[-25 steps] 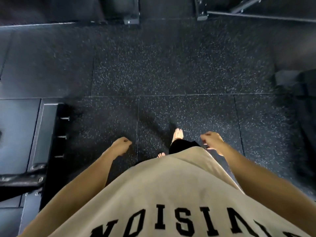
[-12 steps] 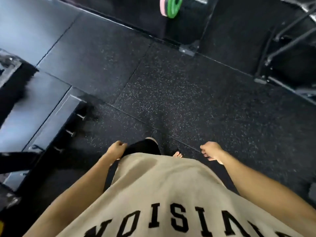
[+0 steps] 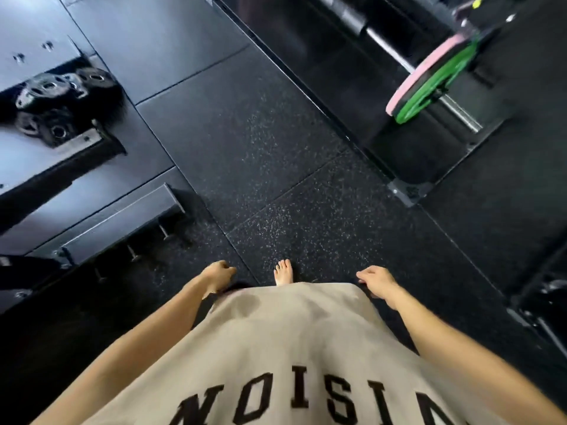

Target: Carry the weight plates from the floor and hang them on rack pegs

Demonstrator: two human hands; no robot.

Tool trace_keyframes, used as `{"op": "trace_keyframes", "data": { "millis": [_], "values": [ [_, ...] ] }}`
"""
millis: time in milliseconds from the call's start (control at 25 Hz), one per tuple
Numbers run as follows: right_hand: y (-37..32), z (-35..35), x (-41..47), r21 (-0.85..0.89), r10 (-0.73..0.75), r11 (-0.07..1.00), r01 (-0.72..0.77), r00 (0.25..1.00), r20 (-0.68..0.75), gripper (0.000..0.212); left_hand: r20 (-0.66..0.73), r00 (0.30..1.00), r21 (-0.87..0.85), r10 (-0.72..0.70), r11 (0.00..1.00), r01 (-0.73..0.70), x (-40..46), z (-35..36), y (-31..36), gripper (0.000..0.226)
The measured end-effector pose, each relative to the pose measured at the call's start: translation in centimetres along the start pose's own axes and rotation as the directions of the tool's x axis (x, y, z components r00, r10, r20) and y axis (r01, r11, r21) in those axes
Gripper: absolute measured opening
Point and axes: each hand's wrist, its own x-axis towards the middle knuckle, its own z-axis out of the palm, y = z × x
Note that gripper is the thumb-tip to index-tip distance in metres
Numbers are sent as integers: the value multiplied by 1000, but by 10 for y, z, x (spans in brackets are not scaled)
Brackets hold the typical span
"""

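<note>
The small dark round metal weight plates [image 3: 58, 105] lie in a loose cluster well ahead and to the outside of our left hand [image 3: 217, 276], on the smooth grey platform [image 3: 147, 35]; our left hand hangs loosely curled and holds nothing; our right hand [image 3: 376, 282] likewise hangs relaxed and empty. We judge the step in hand to be walking over to fetch a plate; to do it well we should turn toward the cluster, crouch close, and grip one plate through its centre hole or by its rim before lifting. Just ahead of the left hand a dark metal bar with short pegs [image 3: 122, 222] sits low; far beyond the right hand a pink and green disc pair [image 3: 429, 84] rides a steel bar; our bare foot [image 3: 283, 271] stands on black speckled rubber flooring [image 3: 276, 142].
</note>
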Motion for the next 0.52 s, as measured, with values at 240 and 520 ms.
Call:
{"op": "trace_keyframes", "data": {
  "millis": [240,520],
  "values": [
    [-206,-32,89,-136,-108,984,116,992,66,18,-93,996,-188,-8,982,-10,76,-120,115,15],
    [-449,-47,201,-325,-170,916,234,962,213,11,-95,974,-264,-205,949,174,156,-218,184,32]
  ]
}}
